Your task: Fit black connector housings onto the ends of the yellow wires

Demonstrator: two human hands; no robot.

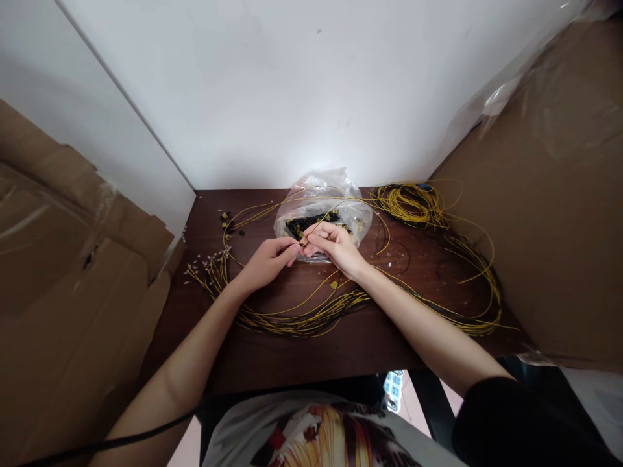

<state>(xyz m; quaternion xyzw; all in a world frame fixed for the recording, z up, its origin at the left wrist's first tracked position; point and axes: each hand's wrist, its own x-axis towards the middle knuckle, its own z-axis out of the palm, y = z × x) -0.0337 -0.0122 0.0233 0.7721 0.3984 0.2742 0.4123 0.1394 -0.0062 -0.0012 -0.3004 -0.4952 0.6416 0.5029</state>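
Note:
Above the table's middle, my left hand (270, 261) is closed in a pinch. A small dark piece shows at its fingertips, too small to name. Right against it, my right hand (338, 248) pinches a thin yellow wire (325, 219), which rises above the fingers and loops back over the table. Just behind both hands lies an open clear plastic bag (318, 185) with many small black and yellow parts (299, 227) in it. A bundle of yellow and black wires (292, 322) curves in front of the hands, passing under my right forearm.
The wire bundle's left ends carry small whitish tips (207, 263). Loose small parts (227, 224) lie at the back left. A yellow wire coil (411, 204) rests at the back right. Cardboard (68, 259) flanks the dark wooden table (292, 370), with a white wall (292, 97) behind.

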